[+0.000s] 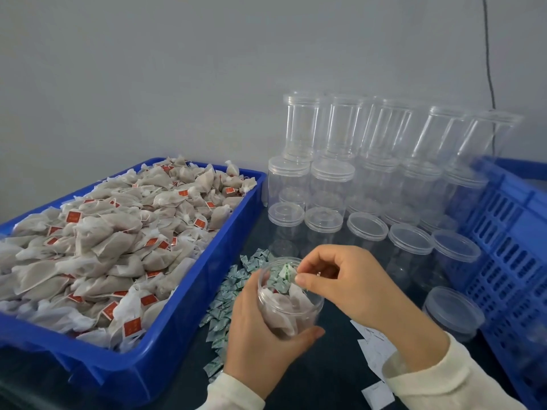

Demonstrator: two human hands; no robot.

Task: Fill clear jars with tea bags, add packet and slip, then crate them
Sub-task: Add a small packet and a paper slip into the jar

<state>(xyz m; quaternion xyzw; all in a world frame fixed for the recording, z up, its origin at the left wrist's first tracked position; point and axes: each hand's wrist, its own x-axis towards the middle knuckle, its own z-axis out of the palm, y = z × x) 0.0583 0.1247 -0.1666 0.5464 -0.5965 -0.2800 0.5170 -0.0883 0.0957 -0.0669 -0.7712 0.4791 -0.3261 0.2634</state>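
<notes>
My left hand [260, 335] grips an open clear jar [291, 306] that holds several tea bags. Just over the jar's mouth, my right hand [346, 285] pinches a small green-and-white packet [286, 273] between thumb and fingertips. A blue tray [165, 329] on the left is heaped with tea bags [112, 238] bearing red tags. More green-and-white packets [229, 294] lie in a strip between the tray and the jar. White paper slips [374, 347] lie on the dark table under my right forearm.
Rows of clear lidded jars [367, 229] stand behind my hands, with upside-down jars [384, 128] stacked on them against the grey wall. A blue slotted crate [509, 241] stands at the right, one lidded jar [453, 313] beside it. A black cable [488, 54] hangs on the wall.
</notes>
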